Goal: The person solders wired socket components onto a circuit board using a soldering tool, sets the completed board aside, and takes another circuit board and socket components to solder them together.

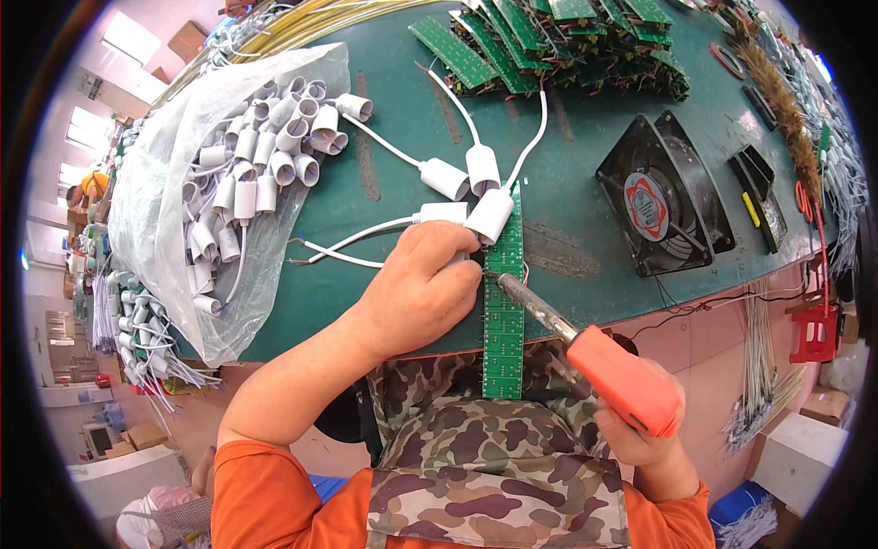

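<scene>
Green-topped table (594, 291); beyond its left edge, pale walls (112, 99) with bright windows (130, 38) (blown out, no view through). Pinkish floor (658, 366) past near edge; red stool (813, 322) off near-right corner.

Between circuit strip (504, 316) and fan (660, 203), the counter (572, 178) is passable; soldering iron (599, 355) bars the near end, stacked boards (567, 46) the far.

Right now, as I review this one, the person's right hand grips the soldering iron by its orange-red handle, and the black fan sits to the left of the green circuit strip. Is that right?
Not quite: the black fan sits to the right of the green circuit strip, as the head view shows. The right hand does grip the soldering iron by its orange-red handle.
</scene>
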{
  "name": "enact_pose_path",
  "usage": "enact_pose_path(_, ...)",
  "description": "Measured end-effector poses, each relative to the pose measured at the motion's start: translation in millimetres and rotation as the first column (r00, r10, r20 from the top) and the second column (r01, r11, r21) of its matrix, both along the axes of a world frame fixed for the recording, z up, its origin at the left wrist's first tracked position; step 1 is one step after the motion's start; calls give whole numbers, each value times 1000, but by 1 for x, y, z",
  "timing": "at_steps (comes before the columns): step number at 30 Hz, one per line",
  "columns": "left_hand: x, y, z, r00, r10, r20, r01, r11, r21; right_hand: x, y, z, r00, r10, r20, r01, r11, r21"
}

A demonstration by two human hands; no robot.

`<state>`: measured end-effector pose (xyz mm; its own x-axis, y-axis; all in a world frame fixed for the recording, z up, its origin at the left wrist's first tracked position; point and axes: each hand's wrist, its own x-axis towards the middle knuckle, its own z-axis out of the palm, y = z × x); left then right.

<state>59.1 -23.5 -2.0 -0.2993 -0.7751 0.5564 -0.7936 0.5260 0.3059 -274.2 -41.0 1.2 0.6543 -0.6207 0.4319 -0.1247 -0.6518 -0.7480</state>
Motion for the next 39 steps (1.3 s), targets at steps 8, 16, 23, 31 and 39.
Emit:
enact_pose_path(8,2,0,0,1000,2,-12,-2,1000,0,-21,7,-8,997,-61,-49,59,998,-25)
enact_pose_path(16,2,1,-1,1000,2,-17,-2,1000,5,-44,27,-22,960,-207,-186,221,974,53)
enact_pose_path(23,2,1,-1,1000,-3,-17,3,1000,6,-35,26,-14,963,-224,-150,242,963,116)
enact_pose_path(31,18,22,23,995,73,69,-77,996,52,-39,19,-6,982,-186,-45,191,957,217)
enact_pose_path(39,31,12,9,979,129,159,-148,982,115,-40,28,-13,951,-237,198,146,910,389)
